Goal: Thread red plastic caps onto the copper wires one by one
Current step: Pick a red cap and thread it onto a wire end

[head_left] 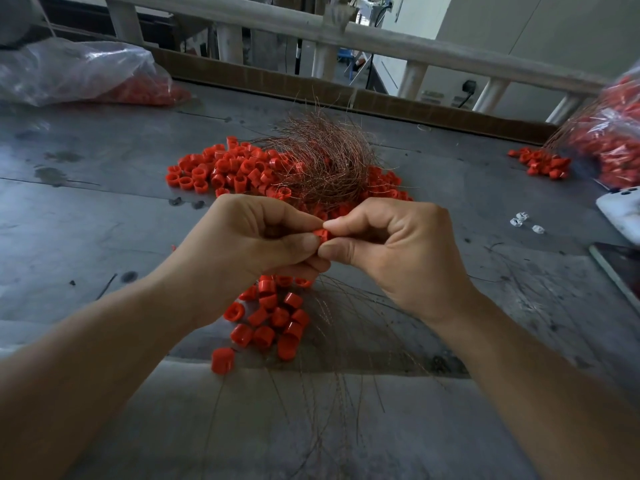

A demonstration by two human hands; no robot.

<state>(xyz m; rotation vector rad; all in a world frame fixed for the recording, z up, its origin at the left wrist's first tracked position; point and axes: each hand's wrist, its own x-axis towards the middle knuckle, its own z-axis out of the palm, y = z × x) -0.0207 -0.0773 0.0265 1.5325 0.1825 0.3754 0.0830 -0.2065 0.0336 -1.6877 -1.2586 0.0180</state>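
My left hand (256,237) and right hand (398,251) pinch one red cap (322,234) between them, equally near; wire tangle (322,161) lies just beyond.

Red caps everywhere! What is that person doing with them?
A person is pinching one red cap between the fingertips of the left hand and the right hand, above the grey table. Behind the hands lies a pile of loose caps with a tangle of copper wires on top. Below the hands sits another cluster of caps, with thin wires trailing toward the camera. Whether a wire is already through the pinched cap is too small to tell.
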